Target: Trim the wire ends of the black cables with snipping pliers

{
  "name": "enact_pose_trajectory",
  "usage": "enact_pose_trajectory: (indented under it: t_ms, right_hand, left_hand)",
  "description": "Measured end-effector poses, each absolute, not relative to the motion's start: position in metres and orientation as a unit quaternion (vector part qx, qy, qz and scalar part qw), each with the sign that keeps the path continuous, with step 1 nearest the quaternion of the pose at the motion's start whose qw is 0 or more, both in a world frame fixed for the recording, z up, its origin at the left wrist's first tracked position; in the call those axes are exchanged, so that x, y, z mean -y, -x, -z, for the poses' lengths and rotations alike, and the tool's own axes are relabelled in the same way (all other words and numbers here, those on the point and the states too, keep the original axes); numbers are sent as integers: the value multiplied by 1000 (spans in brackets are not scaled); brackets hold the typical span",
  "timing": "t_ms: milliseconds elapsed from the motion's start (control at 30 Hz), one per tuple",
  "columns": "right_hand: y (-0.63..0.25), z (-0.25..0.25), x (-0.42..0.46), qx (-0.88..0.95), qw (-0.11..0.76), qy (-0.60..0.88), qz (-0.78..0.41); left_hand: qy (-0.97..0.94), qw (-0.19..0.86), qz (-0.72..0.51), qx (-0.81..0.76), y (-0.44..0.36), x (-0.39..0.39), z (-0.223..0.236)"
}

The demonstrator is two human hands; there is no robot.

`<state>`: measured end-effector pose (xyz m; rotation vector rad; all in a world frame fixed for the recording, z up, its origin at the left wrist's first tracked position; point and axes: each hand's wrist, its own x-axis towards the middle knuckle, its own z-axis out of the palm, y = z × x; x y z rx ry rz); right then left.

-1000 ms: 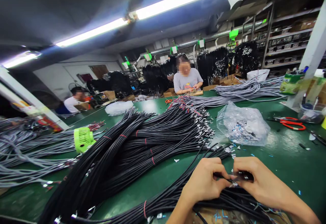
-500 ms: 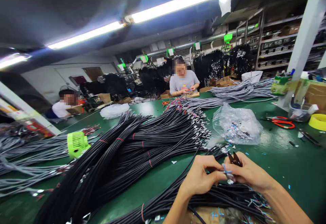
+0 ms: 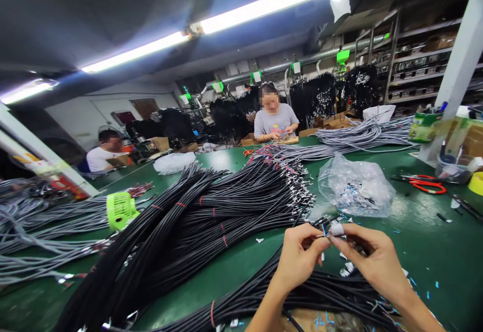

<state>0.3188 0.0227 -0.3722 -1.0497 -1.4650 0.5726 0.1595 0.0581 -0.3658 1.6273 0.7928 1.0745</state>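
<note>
My left hand [image 3: 299, 260] pinches the stripped end of a black cable [image 3: 320, 232], whose thin blue and red wires stick out between my fingertips. Just to its right, my right hand [image 3: 372, 261] is closed around a small dark hand tool and pinches a small white connector [image 3: 336, 229] against the wire ends. Both hands hover above a row of black cables [image 3: 324, 294] lying along the near edge of the green table [image 3: 426, 241]. Much of the tool is hidden inside the fist.
A big heap of black cable bundles [image 3: 196, 221] fills the table's left and middle. A clear plastic bag of small parts [image 3: 356, 187], red-handled scissors [image 3: 428, 185], grey cables [image 3: 362, 136] and a green fan [image 3: 121, 210] lie around. Two other people [image 3: 274, 116] work at the far side.
My hands rose slightly and came closer together; the dark tool that stuck up from my right hand is now tucked in, and a white connector sits at the wire ends.
</note>
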Motion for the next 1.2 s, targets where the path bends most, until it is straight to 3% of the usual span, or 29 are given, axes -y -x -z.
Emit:
enact_pose_trajectory:
  t_ms: [233,667,1200]
  right_hand:
    - [-323,371,-23,657,575,453,-178]
    - [-316,382,-22,670,592,432,-117]
    - [-312,377,-19,674,578,448,-103]
  left_hand:
    - [-684,488,-430,-330,-162,-56,366]
    - [-631,613,-370,-298,-164,-59,373]
    - [-627,612,-378,-299,-162,-59,370]
